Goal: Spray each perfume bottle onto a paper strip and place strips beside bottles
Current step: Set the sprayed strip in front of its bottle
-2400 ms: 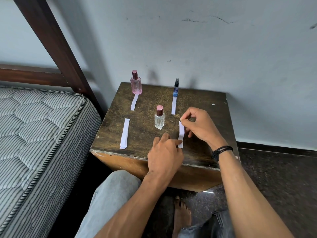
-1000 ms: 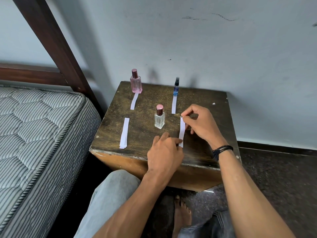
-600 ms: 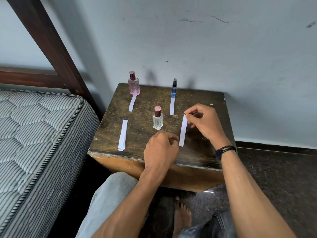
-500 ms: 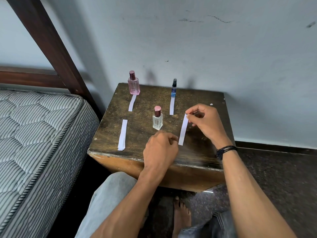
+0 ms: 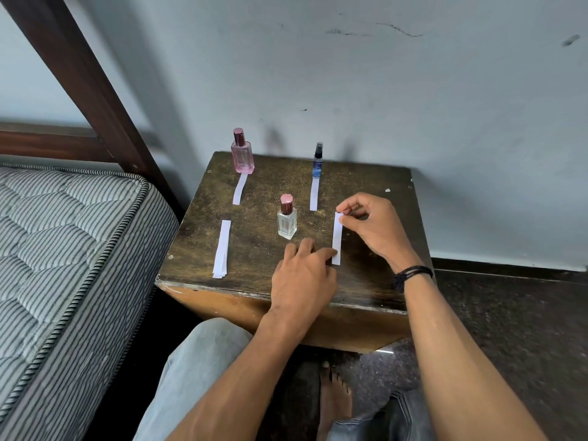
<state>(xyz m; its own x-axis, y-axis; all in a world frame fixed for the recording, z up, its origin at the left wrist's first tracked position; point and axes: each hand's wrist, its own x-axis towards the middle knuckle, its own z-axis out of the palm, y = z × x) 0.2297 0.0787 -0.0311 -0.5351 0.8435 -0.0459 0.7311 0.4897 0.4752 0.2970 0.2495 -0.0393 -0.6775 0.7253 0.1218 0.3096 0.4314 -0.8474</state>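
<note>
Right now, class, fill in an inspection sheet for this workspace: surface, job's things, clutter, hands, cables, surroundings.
Surface: worn wooden table.
Job's things: pink bottle, blue bottle and clear bottle upright; a strip before pink and blue; spare strips stacked left.
Clutter: nothing seen.
Hands: right hand pinches the held strip at its top; left hand touches its lower end.
Cables: nothing seen.
Surroundings: mattress, wall.

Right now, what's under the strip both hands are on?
Bare wooden tabletop. The strip lies beside the clear bottle; its near end is hidden by left hand fingers, right hand pinches the far end.
</note>
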